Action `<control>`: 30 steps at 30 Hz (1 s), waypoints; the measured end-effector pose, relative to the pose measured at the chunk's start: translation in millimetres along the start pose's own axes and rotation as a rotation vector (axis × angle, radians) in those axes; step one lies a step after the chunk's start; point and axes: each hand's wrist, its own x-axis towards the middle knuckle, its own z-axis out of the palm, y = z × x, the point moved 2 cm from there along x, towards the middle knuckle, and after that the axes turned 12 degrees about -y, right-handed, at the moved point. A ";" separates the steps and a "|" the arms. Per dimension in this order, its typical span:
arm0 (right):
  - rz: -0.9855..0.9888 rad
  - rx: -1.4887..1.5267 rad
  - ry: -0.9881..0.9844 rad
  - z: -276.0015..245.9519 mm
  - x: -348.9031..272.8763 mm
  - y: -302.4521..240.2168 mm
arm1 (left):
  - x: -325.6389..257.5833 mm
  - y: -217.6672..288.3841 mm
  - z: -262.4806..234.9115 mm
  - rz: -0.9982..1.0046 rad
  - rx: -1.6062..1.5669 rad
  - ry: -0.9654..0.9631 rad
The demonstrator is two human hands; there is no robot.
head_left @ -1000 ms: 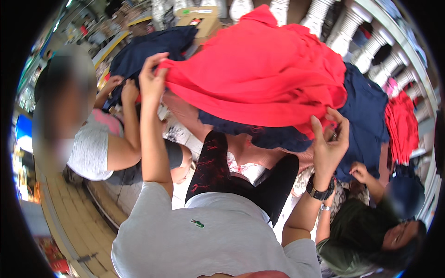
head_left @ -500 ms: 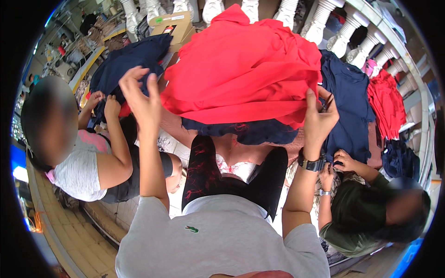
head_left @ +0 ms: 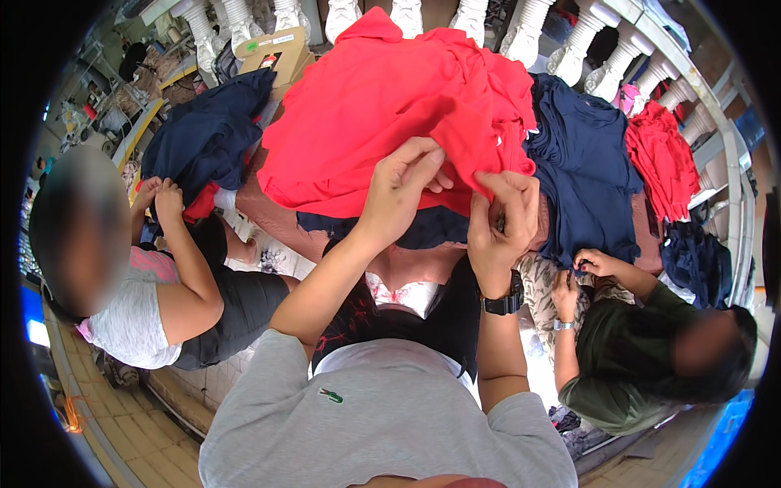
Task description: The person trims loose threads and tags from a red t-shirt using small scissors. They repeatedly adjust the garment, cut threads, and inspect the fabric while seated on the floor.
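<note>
A large heap of red cloth garments (head_left: 366, 106) lies before me, with a fold of it raised near my hands. My right hand (head_left: 504, 220) pinches the edge of this red garment between thumb and fingers. A small dark object (head_left: 499, 221) shows within its curled fingers, too little of it visible to name. My left hand (head_left: 407, 187) is close by on the left, against the red cloth, with thumb and fingers drawn together. What its fingertips hold, if anything, I cannot make out.
Navy garments lie beneath the red heap, with more navy cloth (head_left: 582, 171) to the right and a navy pile (head_left: 207, 130) at left. Two people work close on either side. A cardboard box (head_left: 277, 61) and white balusters (head_left: 346, 20) stand behind; red cloth (head_left: 663, 163) lies far right.
My left hand has come down and right from raised and open to the red cloth, its fingers closing. My right hand has moved left with the red cloth edge, which is now bunched up.
</note>
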 end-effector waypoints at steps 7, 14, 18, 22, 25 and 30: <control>-0.025 -0.043 0.046 -12.5 90.7 21.5 | -32.1 -7.8 -75.0 0.176 1.473 0.106; -0.006 0.301 0.058 -14.1 181.6 32.9 | -57.7 31.8 -185.7 0.027 1.402 0.213; 0.167 0.431 0.005 -9.9 201.3 36.6 | -41.1 71.5 -221.5 0.039 0.493 0.303; 0.227 0.450 0.004 -6.6 213.3 43.4 | -30.5 110.6 -229.2 0.021 0.227 0.294; 0.238 0.460 0.030 -6.6 219.0 44.1 | -21.2 126.0 -219.8 0.028 0.174 0.251; 0.279 0.452 0.085 -13.9 225.8 54.5 | -15.5 132.5 -210.2 0.027 0.439 0.197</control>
